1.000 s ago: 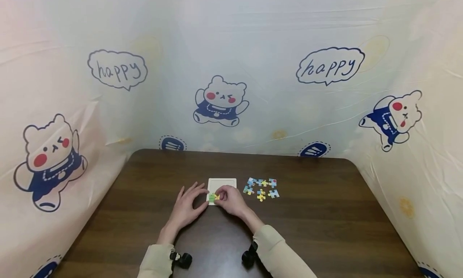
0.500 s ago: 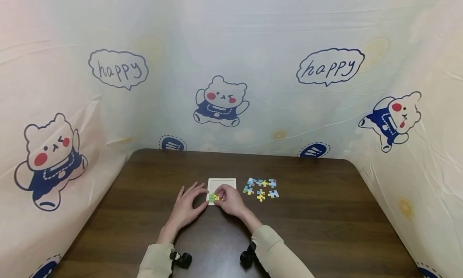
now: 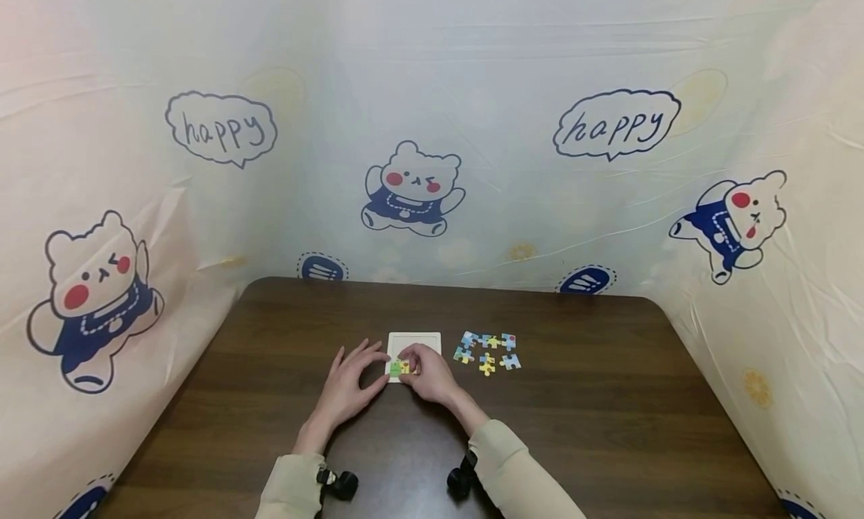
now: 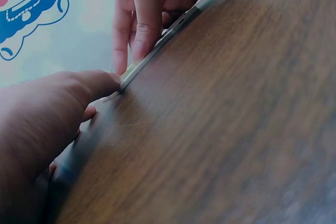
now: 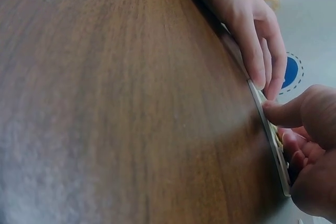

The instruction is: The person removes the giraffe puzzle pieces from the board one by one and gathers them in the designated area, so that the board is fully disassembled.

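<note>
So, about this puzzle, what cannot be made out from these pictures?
Head view: lower right of tray, hidden by right hand.
Head view: printed details on loose pieces, too small.
Left wrist view: inside of tray, seen nearly edge-on.
Right wrist view: right hand, partly cut off by picture edge.

It's a booth w/ cartoon cloth behind tbl.

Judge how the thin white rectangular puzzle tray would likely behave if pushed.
The tray is probably stiff: its edge runs straight in both wrist views. Lying flat on the dark brown wood-grain table, it seems unlikely to tip or roll. Being thin, it may be light and slide easily.
</note>
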Motion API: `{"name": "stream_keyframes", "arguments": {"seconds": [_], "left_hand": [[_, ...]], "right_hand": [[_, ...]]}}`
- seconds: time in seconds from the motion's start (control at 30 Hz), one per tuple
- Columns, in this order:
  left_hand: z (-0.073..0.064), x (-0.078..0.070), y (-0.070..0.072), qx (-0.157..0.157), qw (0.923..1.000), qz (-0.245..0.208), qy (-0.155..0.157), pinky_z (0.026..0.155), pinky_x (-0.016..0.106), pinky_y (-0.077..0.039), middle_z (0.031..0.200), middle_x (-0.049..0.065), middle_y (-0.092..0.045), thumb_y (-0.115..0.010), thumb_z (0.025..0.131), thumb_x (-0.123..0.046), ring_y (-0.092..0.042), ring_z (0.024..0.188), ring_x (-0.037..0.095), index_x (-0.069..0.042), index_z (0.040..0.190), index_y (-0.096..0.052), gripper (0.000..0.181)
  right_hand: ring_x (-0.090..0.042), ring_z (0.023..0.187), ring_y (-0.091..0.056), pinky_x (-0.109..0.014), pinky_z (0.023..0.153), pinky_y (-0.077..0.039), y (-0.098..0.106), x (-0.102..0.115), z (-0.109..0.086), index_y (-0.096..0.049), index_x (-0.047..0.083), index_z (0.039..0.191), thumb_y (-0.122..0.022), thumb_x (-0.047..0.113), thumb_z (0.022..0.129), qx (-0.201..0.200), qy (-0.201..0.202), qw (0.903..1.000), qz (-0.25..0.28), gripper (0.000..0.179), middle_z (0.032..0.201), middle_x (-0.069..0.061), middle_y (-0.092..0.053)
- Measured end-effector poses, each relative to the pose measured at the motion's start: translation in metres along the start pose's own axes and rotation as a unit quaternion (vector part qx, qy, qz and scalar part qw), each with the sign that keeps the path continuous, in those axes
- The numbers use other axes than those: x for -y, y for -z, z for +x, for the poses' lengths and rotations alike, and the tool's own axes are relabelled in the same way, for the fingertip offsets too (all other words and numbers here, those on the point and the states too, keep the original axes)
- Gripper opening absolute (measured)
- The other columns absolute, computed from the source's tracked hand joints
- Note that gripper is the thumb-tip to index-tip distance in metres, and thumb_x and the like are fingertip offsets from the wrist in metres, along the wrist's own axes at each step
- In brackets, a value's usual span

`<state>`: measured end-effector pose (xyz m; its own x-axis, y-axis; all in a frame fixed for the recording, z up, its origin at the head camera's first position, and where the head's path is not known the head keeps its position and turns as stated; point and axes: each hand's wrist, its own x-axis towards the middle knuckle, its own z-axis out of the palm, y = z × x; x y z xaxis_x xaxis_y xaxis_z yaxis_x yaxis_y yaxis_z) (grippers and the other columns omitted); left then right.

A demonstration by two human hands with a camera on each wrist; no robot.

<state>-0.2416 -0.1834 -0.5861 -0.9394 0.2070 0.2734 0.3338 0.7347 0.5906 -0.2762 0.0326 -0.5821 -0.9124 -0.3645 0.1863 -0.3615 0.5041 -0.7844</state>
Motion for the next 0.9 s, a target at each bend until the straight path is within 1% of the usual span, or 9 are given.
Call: {"name": "stream_keyframes", "arguments": {"seconds": [0.1, 0.2, 0.27, 0.4, 0.47, 0.53, 0.7, 0.77, 0.9], "left_hand": [[0.001, -0.001, 0.001, 0.003, 1.0000, 0.001, 0.001, 0.133, 0.076, -0.016, 0.162, 0.014, -0.062, -0.084, 0.099, -0.027, -0.045, 0.161, 0.043, -0.020, 0.131, -0.076, 0.033], [0.001, -0.002, 0.002, 0.006, 1.0000, -0.003, 0.002, 0.133, 0.076, -0.015, 0.162, 0.014, -0.062, -0.084, 0.099, -0.028, -0.045, 0.161, 0.043, -0.020, 0.130, -0.077, 0.033], [0.000, -0.003, 0.002, 0.006, 1.0000, -0.004, 0.000, 0.133, 0.076, -0.014, 0.162, 0.015, -0.062, -0.084, 0.099, -0.028, -0.045, 0.161, 0.042, -0.021, 0.130, -0.077, 0.033], [0.000, -0.002, 0.002, 0.010, 0.9999, -0.003, -0.004, 0.133, 0.076, -0.014, 0.162, 0.014, -0.062, -0.084, 0.099, -0.028, -0.045, 0.162, 0.042, -0.021, 0.130, -0.079, 0.032], [0.000, -0.002, 0.002, 0.010, 0.9999, -0.003, -0.004, 0.133, 0.076, -0.014, 0.162, 0.014, -0.062, -0.084, 0.099, -0.029, -0.044, 0.162, 0.042, -0.021, 0.129, -0.079, 0.031], [0.000, -0.002, 0.002, 0.010, 0.9999, -0.006, -0.003, 0.133, 0.077, -0.013, 0.162, 0.015, -0.062, -0.084, 0.099, -0.028, -0.044, 0.162, 0.043, -0.021, 0.128, -0.079, 0.030], [0.001, -0.002, 0.002, 0.009, 0.9998, -0.018, 0.003, 0.133, 0.076, -0.012, 0.161, 0.015, -0.063, -0.085, 0.098, -0.025, -0.044, 0.162, 0.043, -0.021, 0.125, -0.079, 0.028], [0.002, -0.002, 0.002, 0.009, 0.9997, -0.020, 0.007, 0.133, 0.076, -0.012, 0.161, 0.015, -0.062, -0.085, 0.097, -0.025, -0.044, 0.162, 0.043, -0.020, 0.125, -0.079, 0.028], [0.001, -0.002, 0.002, 0.009, 0.9998, -0.014, 0.007, 0.133, 0.076, -0.012, 0.161, 0.016, -0.062, -0.085, 0.098, -0.025, -0.043, 0.162, 0.043, -0.018, 0.128, -0.080, 0.031]], "right_hand": [[-0.005, 0.070, -0.049, -0.022, 0.066, -0.041, -0.006, -0.012, 0.004, -0.073, 0.010, 0.116, -0.089, 0.009, 0.089, -0.007, 0.004, 0.9999, -0.006, 0.031, 0.085, 0.005, -0.057], [-0.006, 0.069, -0.049, -0.022, 0.064, -0.041, -0.008, -0.014, 0.004, -0.072, 0.012, 0.116, -0.089, 0.010, 0.089, -0.009, 0.006, 0.9999, -0.009, 0.032, 0.086, 0.005, -0.056], [-0.006, 0.069, -0.048, -0.022, 0.064, -0.040, -0.004, -0.006, 0.003, -0.072, 0.009, 0.117, -0.088, 0.008, 0.089, -0.005, 0.000, 1.0000, -0.003, 0.032, 0.087, 0.003, -0.057], [-0.006, 0.071, -0.046, -0.022, 0.066, -0.038, 0.007, 0.019, -0.005, -0.071, 0.000, 0.119, -0.085, 0.000, 0.090, 0.004, -0.015, 0.9999, 0.003, 0.033, 0.091, -0.011, -0.061], [-0.007, 0.073, -0.046, -0.023, 0.068, -0.038, 0.011, 0.025, -0.007, -0.071, -0.001, 0.121, -0.085, -0.001, 0.090, 0.008, -0.020, 0.9998, 0.000, 0.033, 0.095, -0.016, -0.062], [-0.007, 0.075, -0.048, -0.022, 0.069, -0.039, 0.008, 0.020, -0.007, -0.071, 0.001, 0.120, -0.086, 0.002, 0.090, -0.002, -0.004, 1.0000, -0.002, 0.033, 0.098, -0.015, -0.062], [-0.009, 0.080, -0.055, -0.023, 0.073, -0.046, -0.006, -0.010, -0.001, -0.072, 0.012, 0.117, -0.089, 0.008, 0.088, -0.030, 0.037, 0.9988, -0.012, 0.034, 0.103, -0.005, -0.065], [-0.007, 0.080, -0.055, -0.023, 0.072, -0.046, -0.010, -0.017, 0.000, -0.073, 0.013, 0.116, -0.090, 0.007, 0.087, -0.038, 0.039, 0.9984, -0.016, 0.035, 0.103, -0.004, -0.066], [-0.001, 0.075, -0.050, -0.022, 0.068, -0.044, -0.013, -0.017, 0.001, -0.075, 0.012, 0.115, -0.091, 0.004, 0.085, -0.044, 0.030, 0.9985, -0.010, 0.036, 0.101, -0.002, -0.068]]}}
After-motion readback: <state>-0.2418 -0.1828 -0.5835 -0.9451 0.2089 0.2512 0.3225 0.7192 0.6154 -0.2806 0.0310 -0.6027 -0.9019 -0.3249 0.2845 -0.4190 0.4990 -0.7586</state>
